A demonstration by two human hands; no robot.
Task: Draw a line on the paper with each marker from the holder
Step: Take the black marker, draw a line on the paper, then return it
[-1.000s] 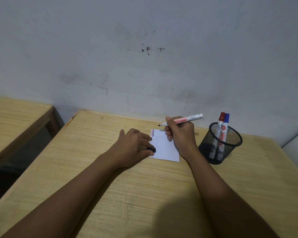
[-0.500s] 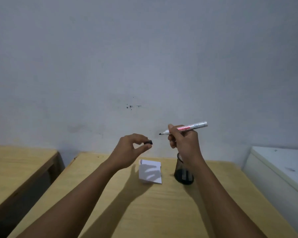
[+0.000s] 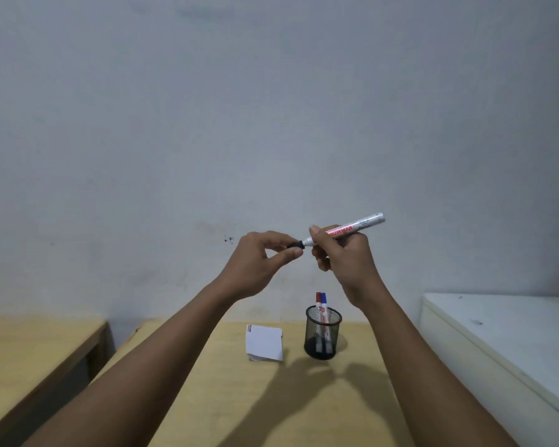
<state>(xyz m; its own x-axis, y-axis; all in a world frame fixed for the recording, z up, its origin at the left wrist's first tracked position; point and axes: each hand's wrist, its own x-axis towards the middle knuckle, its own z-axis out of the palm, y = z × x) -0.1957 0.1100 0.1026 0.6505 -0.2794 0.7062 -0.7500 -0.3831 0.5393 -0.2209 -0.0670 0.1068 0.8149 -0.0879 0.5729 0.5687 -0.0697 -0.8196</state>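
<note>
right hand grasps white marker | left hand pinches black cap at its tip

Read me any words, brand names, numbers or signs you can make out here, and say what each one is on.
Held marker: red lettering along the barrel, too blurred to read.
Same marker, near its back end: small dark print, too small to read.
Markers in the holder: label marks, too small to read.
Paper: drawn lines only at one corner, no words.
</note>
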